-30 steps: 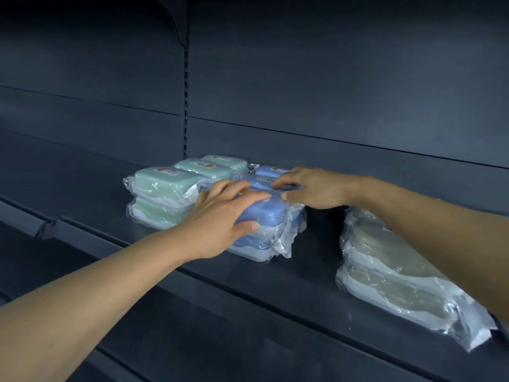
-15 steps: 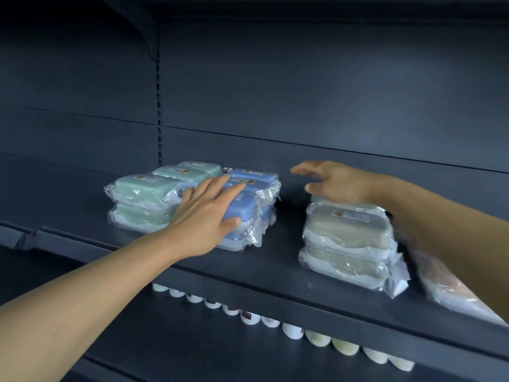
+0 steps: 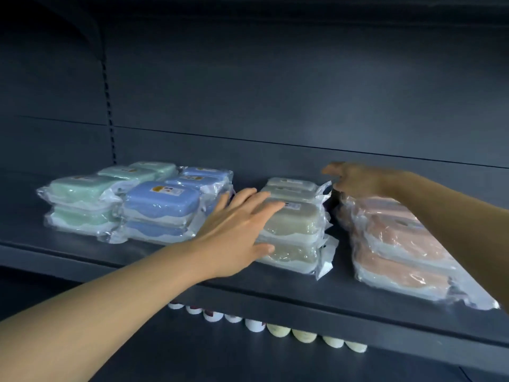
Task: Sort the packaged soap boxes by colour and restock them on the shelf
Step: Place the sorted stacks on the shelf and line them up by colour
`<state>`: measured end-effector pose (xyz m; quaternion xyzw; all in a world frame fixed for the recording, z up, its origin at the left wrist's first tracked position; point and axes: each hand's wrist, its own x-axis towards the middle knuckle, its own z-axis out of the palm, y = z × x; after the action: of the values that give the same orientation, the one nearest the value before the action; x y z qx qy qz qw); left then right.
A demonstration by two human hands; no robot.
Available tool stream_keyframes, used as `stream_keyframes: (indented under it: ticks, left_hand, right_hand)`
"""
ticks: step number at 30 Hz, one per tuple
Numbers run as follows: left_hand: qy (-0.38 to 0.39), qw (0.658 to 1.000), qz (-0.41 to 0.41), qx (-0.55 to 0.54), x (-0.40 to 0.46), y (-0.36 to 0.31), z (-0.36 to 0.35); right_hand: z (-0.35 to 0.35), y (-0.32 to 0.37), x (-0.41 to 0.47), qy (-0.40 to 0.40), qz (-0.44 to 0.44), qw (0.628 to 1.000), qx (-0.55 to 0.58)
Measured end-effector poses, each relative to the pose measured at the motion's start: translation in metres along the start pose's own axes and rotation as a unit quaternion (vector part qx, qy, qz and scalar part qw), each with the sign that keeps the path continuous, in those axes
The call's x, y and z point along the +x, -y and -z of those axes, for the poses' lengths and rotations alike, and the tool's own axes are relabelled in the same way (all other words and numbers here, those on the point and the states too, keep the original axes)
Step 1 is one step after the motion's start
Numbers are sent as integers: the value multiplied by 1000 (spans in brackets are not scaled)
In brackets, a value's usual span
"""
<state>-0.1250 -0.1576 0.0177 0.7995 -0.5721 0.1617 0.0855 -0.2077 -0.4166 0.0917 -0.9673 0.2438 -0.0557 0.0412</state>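
Reaching hand: the left hand (image 3: 237, 230) stretched over the shelf's front with fingers straight and spread wide, gripping nothing; its fingertips lay at the near left corner of the beige pile.
Other hand: the right hand (image 3: 355, 179) hovered at the back, behind the beige pile and above the pink one, fingers loosely curled; whether it pinched any wrapper I could not tell (motion blur).
Beige pile: plastic-wrapped beige soap boxes (image 3: 292, 216) stood two high in a row running to the back, middle of the dark metal shelf (image 3: 275, 285).
Blue pile: plastic-wrapped blue soap boxes (image 3: 162, 199), two high, stood just left of the left hand, apart from the beige pile.
Green pile: plastic-wrapped mint-green soap boxes (image 3: 80, 188) stood furthest left, touching the blue pile.
Pink pile: plastic-wrapped pink soap boxes (image 3: 396, 244) lay furthest right, partly hidden by the right forearm.
Below: a row of white and cream rounded bottle tops (image 3: 278, 329) showed under the shelf's front edge.
Behind: a dark back panel (image 3: 275, 92) with a slotted upright.
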Motion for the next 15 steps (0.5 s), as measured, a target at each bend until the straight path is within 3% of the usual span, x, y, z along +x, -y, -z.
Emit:
stream_keyframes:
  ticks: [6,10,15]
  left_hand:
    - [28,999,25,3,48,-35,-12]
    - [-24,995,88,29,59,-61,-23]
    - [-85,988,109,73,70,-72,-41]
  right_hand:
    - [1,-35,62,50,30,998,11]
    - [-13,-45,95,119,26,990,70]
    - [-26,-43,109,198,32,971,129]
